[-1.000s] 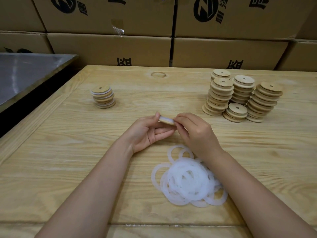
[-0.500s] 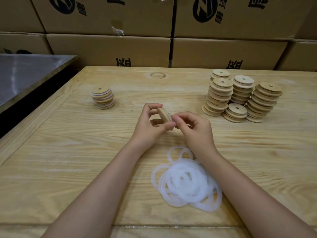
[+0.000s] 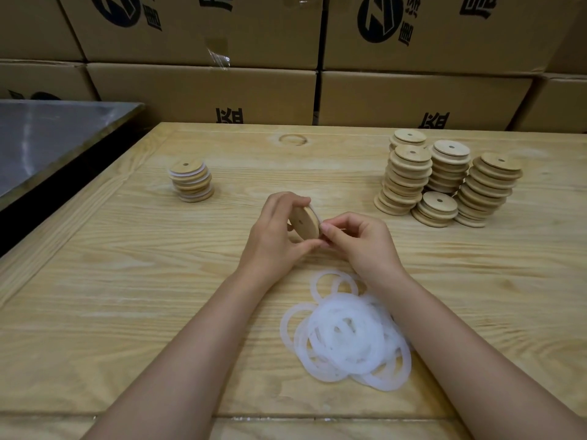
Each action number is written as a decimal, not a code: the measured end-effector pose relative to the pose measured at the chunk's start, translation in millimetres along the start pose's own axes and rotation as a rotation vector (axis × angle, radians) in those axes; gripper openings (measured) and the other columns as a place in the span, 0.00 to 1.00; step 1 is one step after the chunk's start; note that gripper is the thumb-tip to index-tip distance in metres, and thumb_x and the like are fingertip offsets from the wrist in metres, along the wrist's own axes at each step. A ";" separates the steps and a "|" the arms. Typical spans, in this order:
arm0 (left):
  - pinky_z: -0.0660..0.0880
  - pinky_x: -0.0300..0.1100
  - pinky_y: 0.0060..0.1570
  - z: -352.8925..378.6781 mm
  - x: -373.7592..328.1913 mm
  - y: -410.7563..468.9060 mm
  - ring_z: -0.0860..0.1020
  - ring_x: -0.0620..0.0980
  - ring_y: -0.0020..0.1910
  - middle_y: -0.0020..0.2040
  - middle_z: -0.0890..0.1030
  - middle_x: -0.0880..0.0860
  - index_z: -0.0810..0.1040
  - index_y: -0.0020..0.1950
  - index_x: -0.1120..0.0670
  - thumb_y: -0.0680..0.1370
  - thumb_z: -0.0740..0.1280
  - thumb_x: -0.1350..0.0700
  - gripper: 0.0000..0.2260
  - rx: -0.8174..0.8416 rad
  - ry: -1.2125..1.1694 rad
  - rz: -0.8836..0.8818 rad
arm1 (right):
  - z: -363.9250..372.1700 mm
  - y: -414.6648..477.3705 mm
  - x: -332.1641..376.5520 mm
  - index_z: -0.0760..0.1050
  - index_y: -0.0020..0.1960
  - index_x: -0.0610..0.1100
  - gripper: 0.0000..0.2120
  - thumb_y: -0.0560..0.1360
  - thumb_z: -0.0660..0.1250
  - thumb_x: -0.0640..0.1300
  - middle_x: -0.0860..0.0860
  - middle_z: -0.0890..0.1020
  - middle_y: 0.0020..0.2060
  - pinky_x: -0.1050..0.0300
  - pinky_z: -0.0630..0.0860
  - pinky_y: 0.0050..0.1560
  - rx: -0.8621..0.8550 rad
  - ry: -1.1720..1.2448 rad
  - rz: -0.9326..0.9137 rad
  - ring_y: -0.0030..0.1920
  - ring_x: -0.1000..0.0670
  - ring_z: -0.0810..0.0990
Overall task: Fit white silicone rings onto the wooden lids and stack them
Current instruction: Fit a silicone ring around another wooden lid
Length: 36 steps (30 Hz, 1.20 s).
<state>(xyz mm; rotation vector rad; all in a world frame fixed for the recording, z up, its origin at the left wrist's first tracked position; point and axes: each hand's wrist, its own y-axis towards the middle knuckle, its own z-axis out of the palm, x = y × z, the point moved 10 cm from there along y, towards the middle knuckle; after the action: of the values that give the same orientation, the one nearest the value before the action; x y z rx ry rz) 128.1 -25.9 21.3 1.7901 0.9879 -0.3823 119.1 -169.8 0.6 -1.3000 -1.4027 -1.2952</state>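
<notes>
A pale wooden worktop [image 3: 127, 281] fronts stacked cardboard boxes [image 3: 203, 90] with dark print, a grey metal surface [image 3: 47, 138] at left.

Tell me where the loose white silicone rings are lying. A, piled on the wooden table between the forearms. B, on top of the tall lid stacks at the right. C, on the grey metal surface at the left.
A: the loose white silicone rings sit in a pile on the light wooden table, nearer the person than the left hand and right hand gripping a round wooden lid.
</notes>
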 end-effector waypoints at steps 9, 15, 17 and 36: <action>0.76 0.33 0.43 -2.3 8.4 1.4 0.75 0.39 0.51 0.51 0.73 0.38 0.68 0.53 0.37 0.63 0.79 0.52 0.27 0.005 -0.060 -0.134 | -7.0 -3.6 9.6 0.80 0.41 0.45 0.04 0.74 0.68 0.41 0.55 0.82 0.34 0.68 0.74 0.39 -0.118 -0.374 -0.100 0.38 0.58 0.79; 0.75 0.35 0.47 4.7 33.0 0.0 0.79 0.45 0.51 0.51 0.81 0.49 0.75 0.56 0.43 0.70 0.74 0.60 0.19 0.092 -0.283 -0.388 | -8.3 2.0 5.8 0.76 0.42 0.46 0.04 0.76 0.65 0.41 0.55 0.80 0.35 0.67 0.71 0.38 -0.083 -0.451 -0.068 0.39 0.55 0.78; 0.76 0.37 0.48 7.1 39.7 -2.5 0.80 0.47 0.52 0.51 0.83 0.50 0.78 0.56 0.51 0.72 0.72 0.61 0.14 0.103 -0.402 -0.473 | -1.0 2.7 7.5 0.74 0.44 0.45 0.04 0.78 0.63 0.41 0.55 0.78 0.36 0.67 0.68 0.37 -0.024 -0.567 -0.099 0.39 0.55 0.76; 0.71 0.35 0.21 36.8 40.4 -20.6 0.70 0.43 0.22 0.34 0.77 0.54 0.77 0.55 0.57 0.78 0.64 0.61 0.07 0.203 -0.886 -0.925 | -3.1 -8.6 28.6 0.74 0.43 0.45 0.06 0.73 0.67 0.34 0.54 0.78 0.38 0.62 0.75 0.44 -0.131 -0.077 -0.266 0.40 0.55 0.78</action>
<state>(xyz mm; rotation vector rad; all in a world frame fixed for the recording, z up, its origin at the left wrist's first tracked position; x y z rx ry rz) 143.7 -37.2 -33.9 0.9898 1.0515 -1.7170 106.3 -167.9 27.7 -1.2930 -1.6098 -1.5503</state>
